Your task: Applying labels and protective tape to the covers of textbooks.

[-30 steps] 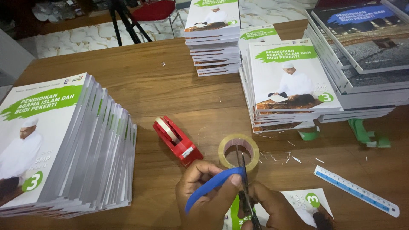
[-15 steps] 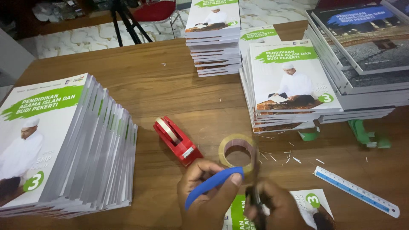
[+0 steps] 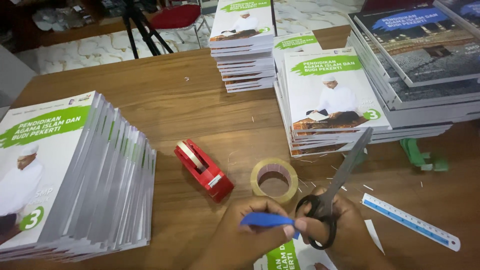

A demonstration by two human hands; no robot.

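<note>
My right hand (image 3: 345, 227) grips black-handled scissors (image 3: 337, 182), whose shut blades point up and to the right. My left hand (image 3: 247, 235) pinches a small blue strip (image 3: 267, 220) between thumb and fingers, right beside the scissor handles. Both hands hover at the table's near edge over a white and green book (image 3: 282, 255), mostly hidden beneath them. Just beyond the hands lies a brown tape roll (image 3: 274, 179). A red tape dispenser (image 3: 202, 169) sits to its left.
A leaning stack of white and green books (image 3: 70, 170) fills the left. More book stacks (image 3: 330, 100) stand at the back and right, some with dark covers (image 3: 425, 55). A blue and white ruler (image 3: 410, 221) and green strips (image 3: 417, 154) lie at right. Paper slivers dot the wooden table (image 3: 165, 100).
The scissors swung from pointing down at the book to pointing up and right. The blue strip, long and curved before, is now a short piece in my left fingers.
</note>
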